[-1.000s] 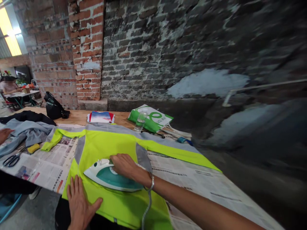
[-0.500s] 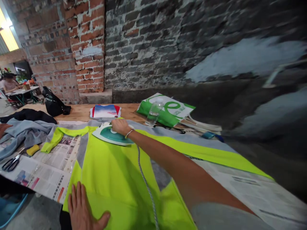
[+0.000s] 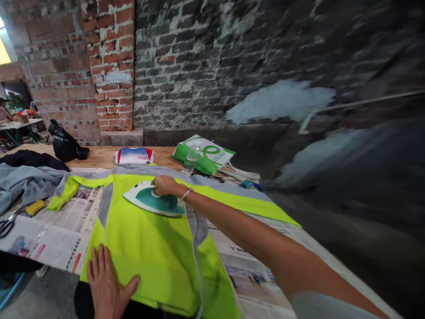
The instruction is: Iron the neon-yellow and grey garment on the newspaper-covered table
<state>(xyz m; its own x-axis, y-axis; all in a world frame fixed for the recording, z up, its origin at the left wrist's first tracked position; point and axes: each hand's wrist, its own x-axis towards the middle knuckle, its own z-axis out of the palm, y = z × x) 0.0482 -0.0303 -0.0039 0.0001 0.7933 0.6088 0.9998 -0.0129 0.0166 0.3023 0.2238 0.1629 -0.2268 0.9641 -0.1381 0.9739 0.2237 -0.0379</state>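
Observation:
A neon-yellow garment with grey panels lies spread over the table. My right hand is wrapped round the handle of a white and teal clothes iron, whose soleplate rests on the upper part of the garment. From the back of the iron a braided cord runs down over the cloth toward me. My left hand lies flat, fingers and thumb apart, on the garment's lower left edge.
Newspaper sheets cover the table under the garment. At the left are scissors, a yellow sponge, grey-blue cloth and a black bag. Behind lie a folded shirt, a plastic bottle and a green-white bag.
My right hand has drawn the iron down the garment, toward me. My left hand still presses on the lower edge. The whole view has swung slightly to the right.

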